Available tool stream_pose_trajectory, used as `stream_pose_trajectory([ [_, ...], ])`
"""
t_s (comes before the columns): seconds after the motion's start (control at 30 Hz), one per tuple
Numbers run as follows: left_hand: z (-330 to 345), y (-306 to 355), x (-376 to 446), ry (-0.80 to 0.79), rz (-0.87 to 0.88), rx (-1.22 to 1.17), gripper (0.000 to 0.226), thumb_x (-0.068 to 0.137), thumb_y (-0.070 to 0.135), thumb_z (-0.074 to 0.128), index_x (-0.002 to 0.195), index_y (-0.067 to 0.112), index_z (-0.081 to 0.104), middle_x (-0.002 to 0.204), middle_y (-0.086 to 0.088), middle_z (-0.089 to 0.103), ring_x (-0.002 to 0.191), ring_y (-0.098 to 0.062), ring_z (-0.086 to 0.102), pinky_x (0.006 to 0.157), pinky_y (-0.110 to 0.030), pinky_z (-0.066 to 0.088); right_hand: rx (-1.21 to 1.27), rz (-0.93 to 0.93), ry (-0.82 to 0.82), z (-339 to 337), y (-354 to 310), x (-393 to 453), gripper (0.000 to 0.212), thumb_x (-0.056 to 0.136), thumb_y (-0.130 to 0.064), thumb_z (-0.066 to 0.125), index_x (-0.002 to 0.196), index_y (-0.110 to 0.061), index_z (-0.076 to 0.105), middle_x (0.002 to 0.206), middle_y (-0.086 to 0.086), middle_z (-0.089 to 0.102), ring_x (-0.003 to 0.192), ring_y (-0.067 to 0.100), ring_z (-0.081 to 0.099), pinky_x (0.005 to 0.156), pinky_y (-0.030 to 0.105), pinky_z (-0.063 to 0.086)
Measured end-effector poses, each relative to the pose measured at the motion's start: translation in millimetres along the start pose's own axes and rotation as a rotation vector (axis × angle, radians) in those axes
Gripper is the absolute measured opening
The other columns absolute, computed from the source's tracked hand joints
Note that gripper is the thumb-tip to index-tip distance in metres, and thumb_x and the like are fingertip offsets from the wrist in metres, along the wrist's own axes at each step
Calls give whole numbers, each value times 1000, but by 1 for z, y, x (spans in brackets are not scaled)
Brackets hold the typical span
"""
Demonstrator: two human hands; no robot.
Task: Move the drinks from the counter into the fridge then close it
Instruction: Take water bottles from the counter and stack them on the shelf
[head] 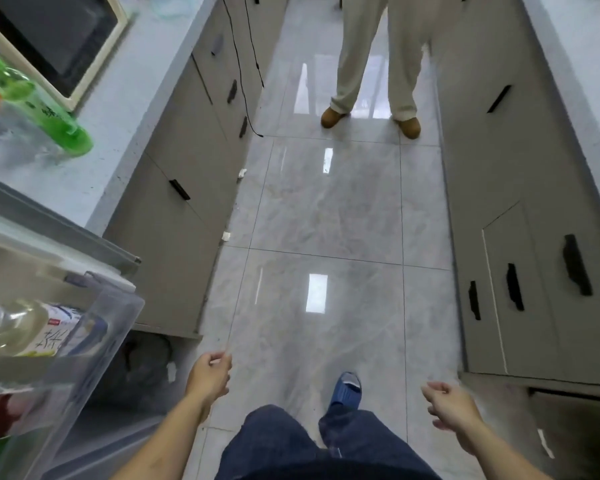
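Several drink bottles stand on the pale counter (118, 109) at the far left, the nearest a green bottle (45, 109) beside clear ones (0, 140). Below them the fridge door (94, 327) hangs open, its clear shelf holding a pale yellow bottle (25, 329) with a white label; a red bottle (0, 410) sits lower. My left hand (210, 374) hangs over the floor just right of the door, fingers loosely curled and holding nothing. My right hand (447, 405) is out to the right, also loosely curled with nothing in it.
A microwave (52, 39) sits at the counter's back. Grey cabinets (187, 161) line both sides of a narrow tiled aisle (326, 209). Another person (374, 64) in beige trousers stands at the far end. A black cable (246, 81) hangs down the left cabinets.
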State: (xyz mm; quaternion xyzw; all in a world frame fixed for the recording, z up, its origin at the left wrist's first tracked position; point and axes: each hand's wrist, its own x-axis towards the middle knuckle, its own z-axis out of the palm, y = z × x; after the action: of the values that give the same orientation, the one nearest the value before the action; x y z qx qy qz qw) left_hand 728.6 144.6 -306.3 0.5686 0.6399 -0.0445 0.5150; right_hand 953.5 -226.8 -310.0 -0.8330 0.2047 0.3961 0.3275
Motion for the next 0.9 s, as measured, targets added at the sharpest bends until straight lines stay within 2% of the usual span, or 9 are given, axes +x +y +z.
stream_pose_trajectory([
  [0.23, 17, 16, 8, 102, -169, -63, 13, 98, 26, 55, 103, 15, 58, 100, -11, 67, 85, -28, 64, 67, -33, 53, -67, -174, -130, 2, -148, 55, 16, 92, -20, 63, 106, -12, 64, 78, 8, 61, 67, 22, 56, 60, 29, 49],
  [0.5, 16, 50, 61, 168, -298, -187, 18, 97, 25, 56, 105, 9, 60, 99, -15, 66, 77, -27, 57, 67, -33, 49, -233, -329, -245, 46, -307, 84, 6, 90, -17, 61, 90, -12, 64, 70, 3, 52, 62, 21, 48, 56, 29, 42],
  [0.63, 10, 86, 88, 183, -383, -270, 20, 99, 26, 53, 112, 12, 58, 107, -14, 64, 88, -28, 60, 76, -39, 53, -332, -375, -254, 67, -379, 93, 7, 92, -20, 63, 91, -12, 65, 74, 6, 55, 65, 21, 50, 56, 30, 44],
  [0.77, 0, 131, 116, 202, -363, -387, 18, 98, 24, 53, 110, 14, 61, 103, -10, 65, 90, -27, 63, 71, -35, 53, -475, -433, -267, 90, -438, 105, 10, 93, -20, 62, 93, -10, 66, 77, 9, 60, 67, 21, 54, 57, 32, 48],
  [0.9, -14, 171, 137, 246, -275, -503, 16, 98, 25, 53, 109, 17, 61, 104, -6, 66, 91, -20, 63, 63, -28, 52, -607, -451, -286, 110, -481, 117, 13, 95, -21, 61, 95, -8, 63, 80, 12, 61, 71, 24, 55, 59, 33, 50],
])
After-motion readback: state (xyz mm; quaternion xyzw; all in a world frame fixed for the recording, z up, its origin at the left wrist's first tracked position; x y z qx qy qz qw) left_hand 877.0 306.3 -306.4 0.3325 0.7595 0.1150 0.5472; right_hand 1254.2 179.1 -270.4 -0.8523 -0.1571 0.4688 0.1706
